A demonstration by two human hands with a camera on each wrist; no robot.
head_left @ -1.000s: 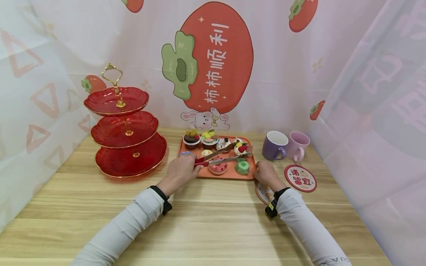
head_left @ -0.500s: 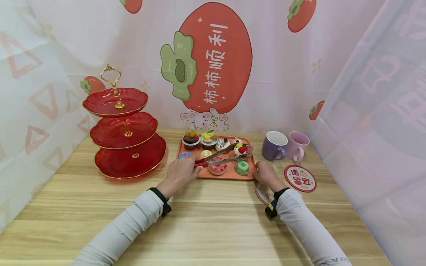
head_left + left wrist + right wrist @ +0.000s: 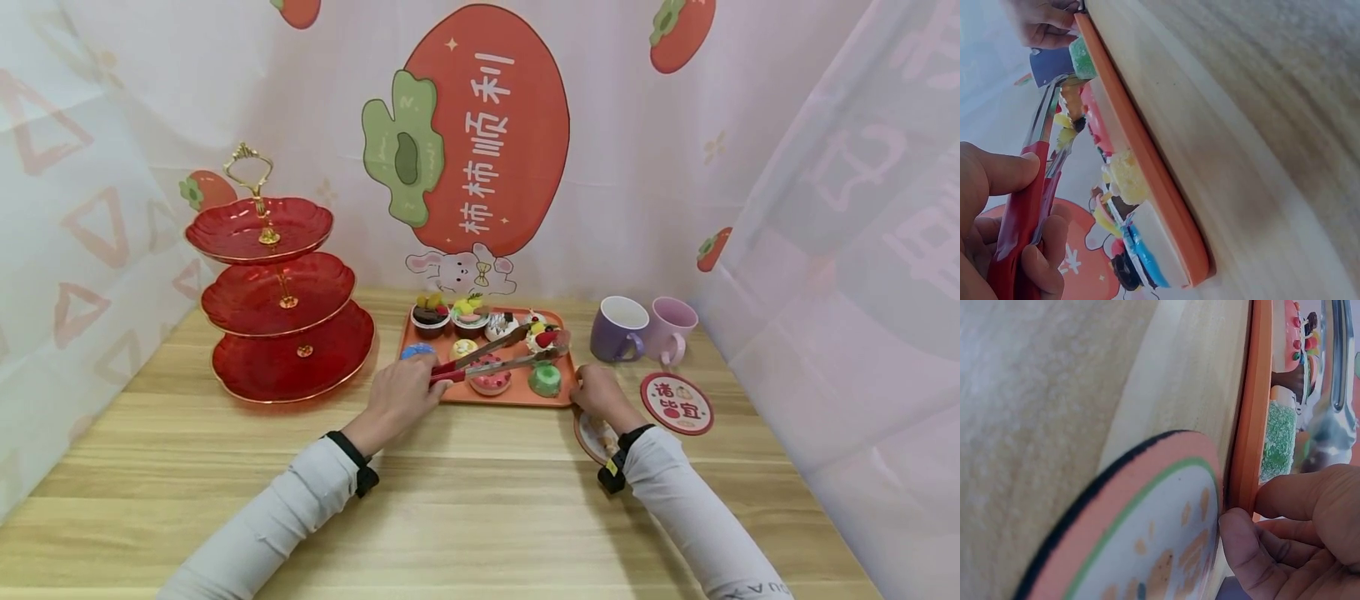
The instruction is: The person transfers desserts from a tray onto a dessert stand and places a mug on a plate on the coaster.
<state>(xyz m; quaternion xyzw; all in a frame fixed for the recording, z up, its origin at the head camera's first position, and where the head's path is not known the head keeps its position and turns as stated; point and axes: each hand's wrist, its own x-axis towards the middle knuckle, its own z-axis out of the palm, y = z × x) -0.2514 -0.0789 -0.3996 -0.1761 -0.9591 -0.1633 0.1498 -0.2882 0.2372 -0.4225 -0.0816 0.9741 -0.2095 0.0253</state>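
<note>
**Left hand (image 3: 402,393) on the tongs (image 3: 504,364), right hand (image 3: 600,390) on the orange tray (image 3: 525,402)**

Far left of the frame, there's the gold-handled, red three-tier stand (image 3: 255,304), well apart from either hand. Across to the middle, and here's the left hand, fingers and thumb wrapped round the red handles (image 3: 1025,200) of the tongs. The metal arms reach right over the tray at centre frame, tips at the strawberry-topped cupcake (image 3: 542,340) in its upper right; whether they're clamped tight on it, I can't tell. In the tray: chocolate cupcake (image 3: 430,320) at the upper left, blue-topped cake (image 3: 417,350) just above the hand, pink doughnut (image 3: 487,384) beneath the tongs, green cake (image 3: 545,380) lower right. And at the tray's lower right corner, the right hand, thumb and fingers pinching the rim! A round coaster (image 3: 591,432) lies just below, partly covered by that arm. Farther right, purple mug (image 3: 611,337) beside pink mug (image 3: 667,323), and below them a red-rimmed coaster (image 3: 678,402), flat on the wooden table (image 3: 487,517).
</note>
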